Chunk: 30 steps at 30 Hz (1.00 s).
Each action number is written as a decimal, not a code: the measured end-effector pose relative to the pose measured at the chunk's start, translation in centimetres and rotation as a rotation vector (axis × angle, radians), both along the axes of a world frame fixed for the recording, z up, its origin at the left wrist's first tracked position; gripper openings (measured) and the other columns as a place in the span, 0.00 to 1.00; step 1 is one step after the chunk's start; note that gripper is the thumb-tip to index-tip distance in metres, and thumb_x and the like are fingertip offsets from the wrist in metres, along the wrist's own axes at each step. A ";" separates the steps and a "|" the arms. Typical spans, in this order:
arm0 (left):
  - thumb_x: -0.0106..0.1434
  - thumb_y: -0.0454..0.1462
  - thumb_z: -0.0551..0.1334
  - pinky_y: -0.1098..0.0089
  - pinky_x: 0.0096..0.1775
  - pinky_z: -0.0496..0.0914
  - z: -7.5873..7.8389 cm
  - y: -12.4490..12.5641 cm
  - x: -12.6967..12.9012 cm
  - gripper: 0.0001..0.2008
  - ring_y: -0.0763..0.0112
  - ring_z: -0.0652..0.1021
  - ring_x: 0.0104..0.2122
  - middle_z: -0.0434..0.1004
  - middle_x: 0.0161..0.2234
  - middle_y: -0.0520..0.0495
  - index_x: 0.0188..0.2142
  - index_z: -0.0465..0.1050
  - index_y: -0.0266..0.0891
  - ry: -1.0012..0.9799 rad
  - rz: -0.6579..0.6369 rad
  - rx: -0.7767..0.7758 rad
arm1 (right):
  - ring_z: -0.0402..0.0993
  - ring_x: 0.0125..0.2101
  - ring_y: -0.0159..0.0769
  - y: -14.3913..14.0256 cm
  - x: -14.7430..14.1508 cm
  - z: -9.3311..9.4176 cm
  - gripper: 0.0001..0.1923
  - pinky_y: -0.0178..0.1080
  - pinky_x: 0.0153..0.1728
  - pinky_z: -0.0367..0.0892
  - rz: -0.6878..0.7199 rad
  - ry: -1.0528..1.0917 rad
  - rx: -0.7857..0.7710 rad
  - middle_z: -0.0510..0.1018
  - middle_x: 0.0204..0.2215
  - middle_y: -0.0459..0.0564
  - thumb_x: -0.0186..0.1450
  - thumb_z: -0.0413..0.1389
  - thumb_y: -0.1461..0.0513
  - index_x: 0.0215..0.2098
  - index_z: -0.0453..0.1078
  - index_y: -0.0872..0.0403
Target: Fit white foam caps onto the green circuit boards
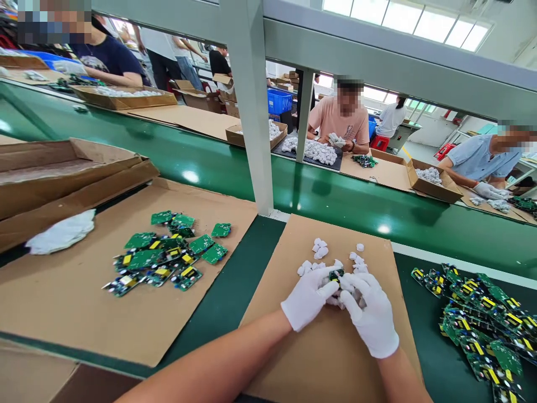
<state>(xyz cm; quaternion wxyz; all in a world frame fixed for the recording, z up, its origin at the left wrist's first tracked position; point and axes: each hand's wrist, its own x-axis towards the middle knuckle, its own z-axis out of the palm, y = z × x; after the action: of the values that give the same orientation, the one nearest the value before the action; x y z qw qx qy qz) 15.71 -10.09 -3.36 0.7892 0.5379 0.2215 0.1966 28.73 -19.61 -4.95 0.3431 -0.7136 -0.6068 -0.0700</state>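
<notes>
My left hand [309, 296], in a white glove, pinches a small green circuit board [335, 275] between thumb and fingers over the cardboard sheet in front of me. Close beside it, my right hand [371, 313], gloved too, has its fingers curled in towards the board. What the right fingertips grip is hard to make out against the white pieces. Small white pieces [320, 249] lie in a loose pile under and behind both hands, one [359, 247] apart from the others.
Circuit boards are heaped on the right [482, 313] and on the left cardboard [163, 252]. A white glove [62, 232] lies by a cardboard box [75, 190]. A grey post [254, 112] rises ahead. Beyond the green conveyor [201, 162], several people work.
</notes>
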 end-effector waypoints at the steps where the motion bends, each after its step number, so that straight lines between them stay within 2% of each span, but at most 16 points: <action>1: 0.57 0.41 0.58 0.66 0.36 0.72 0.1 0.1 0.0 0.20 0.70 0.75 0.31 0.75 0.37 0.45 0.49 0.68 0.39 -0.024 -0.018 -0.068 | 0.73 0.35 0.39 0.0 0.1 0.2 0.16 0.40 0.33 0.69 0.020 0.010 -0.022 0.76 0.40 0.53 0.64 0.50 0.55 0.47 0.70 0.51; 4: 0.54 0.45 0.62 0.68 0.35 0.72 0.1 0.4 0.1 0.22 0.70 0.76 0.31 0.75 0.37 0.44 0.47 0.69 0.36 -0.042 -0.052 -0.201 | 0.73 0.34 0.37 0.1 0.1 0.5 0.16 0.38 0.31 0.70 0.021 0.068 -0.006 0.76 0.40 0.53 0.65 0.50 0.57 0.50 0.68 0.50; 7: 0.50 0.47 0.65 0.70 0.34 0.72 -0.2 0.3 0.2 0.24 0.72 0.76 0.30 0.74 0.34 0.45 0.44 0.70 0.36 -0.029 -0.051 -0.247 | 0.74 0.35 0.37 0.4 0.1 0.1 0.09 0.39 0.35 0.71 0.057 0.052 0.070 0.76 0.37 0.51 0.64 0.53 0.61 0.42 0.72 0.49; 12: 0.51 0.47 0.65 0.70 0.33 0.71 -0.3 -0.2 0.3 0.22 0.74 0.73 0.27 0.72 0.30 0.48 0.40 0.72 0.35 0.014 -0.008 -0.165 | 0.73 0.39 0.39 1.0 -0.6 -0.4 0.07 0.43 0.40 0.69 0.041 -0.125 0.206 0.76 0.38 0.50 0.61 0.55 0.62 0.35 0.74 0.46; 16: 0.50 0.45 0.65 0.72 0.27 0.68 0.1 -0.3 0.2 0.18 0.76 0.70 0.23 0.70 0.24 0.50 0.35 0.72 0.34 0.028 0.023 -0.077 | 0.72 0.42 0.43 1.0 -1.1 0.1 0.05 0.46 0.43 0.67 0.051 -0.089 0.139 0.75 0.42 0.51 0.58 0.57 0.62 0.31 0.75 0.46; 17: 0.50 0.44 0.65 0.73 0.27 0.68 0.2 -0.2 0.2 0.16 0.76 0.70 0.22 0.70 0.24 0.50 0.34 0.72 0.35 0.009 0.015 -0.068 | 0.72 0.43 0.44 0.9 -1.2 0.2 0.06 0.46 0.44 0.67 0.067 -0.043 0.092 0.75 0.44 0.51 0.57 0.58 0.61 0.33 0.75 0.46; 19: 0.51 0.43 0.65 0.74 0.26 0.67 0.3 0.0 0.1 0.14 0.76 0.71 0.23 0.70 0.23 0.51 0.31 0.72 0.35 -0.028 -0.004 -0.075 | 0.70 0.47 0.47 0.7 -1.1 0.5 0.16 0.47 0.46 0.66 0.122 0.101 -0.007 0.74 0.47 0.53 0.56 0.59 0.59 0.44 0.72 0.47; 21: 0.51 0.44 0.65 0.75 0.25 0.67 0.4 0.1 0.1 0.14 0.76 0.71 0.22 0.70 0.22 0.51 0.29 0.71 0.34 -0.023 -0.009 -0.101 | 0.68 0.49 0.47 0.5 -1.0 0.7 0.26 0.47 0.46 0.67 0.155 0.278 -0.064 0.72 0.50 0.55 0.57 0.58 0.57 0.54 0.64 0.50; 23: 0.51 0.45 0.64 0.75 0.24 0.68 0.3 0.2 0.1 0.15 0.76 0.71 0.21 0.70 0.22 0.51 0.29 0.71 0.34 0.021 -0.007 -0.109 | 0.68 0.50 0.47 0.6 -1.0 0.6 0.31 0.47 0.46 0.67 0.112 0.397 -0.080 0.71 0.51 0.57 0.60 0.56 0.57 0.60 0.56 0.52; 25: 0.52 0.46 0.63 0.74 0.25 0.69 0.1 0.1 0.1 0.17 0.75 0.72 0.22 0.71 0.24 0.49 0.32 0.72 0.34 0.033 -0.007 -0.090 | 0.69 0.49 0.46 0.7 -1.0 0.6 0.31 0.47 0.46 0.67 0.061 0.432 -0.092 0.72 0.51 0.57 0.61 0.55 0.56 0.60 0.55 0.53; 27: 0.55 0.47 0.61 0.73 0.27 0.70 0.0 -0.1 0.0 0.17 0.75 0.72 0.24 0.72 0.28 0.48 0.36 0.73 0.35 0.003 -0.013 -0.073 | 0.70 0.48 0.44 0.8 -1.2 0.6 0.29 0.44 0.45 0.69 0.067 0.448 -0.137 0.73 0.50 0.55 0.62 0.54 0.54 0.59 0.58 0.53; 30: 0.60 0.49 0.55 0.70 0.31 0.71 0.2 -0.5 -0.2 0.19 0.73 0.72 0.26 0.73 0.30 0.47 0.38 0.73 0.36 -0.042 -0.024 -0.040 | 0.74 0.40 0.39 0.8 -1.7 0.9 0.24 0.38 0.38 0.71 0.082 0.471 -0.218 0.78 0.42 0.51 0.64 0.51 0.55 0.57 0.62 0.52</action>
<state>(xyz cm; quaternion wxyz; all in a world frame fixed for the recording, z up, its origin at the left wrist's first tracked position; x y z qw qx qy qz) 15.49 -10.61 -3.17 0.8066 0.5205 0.2023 0.1939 27.08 -18.82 -4.06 0.3985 -0.7178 -0.5426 0.1776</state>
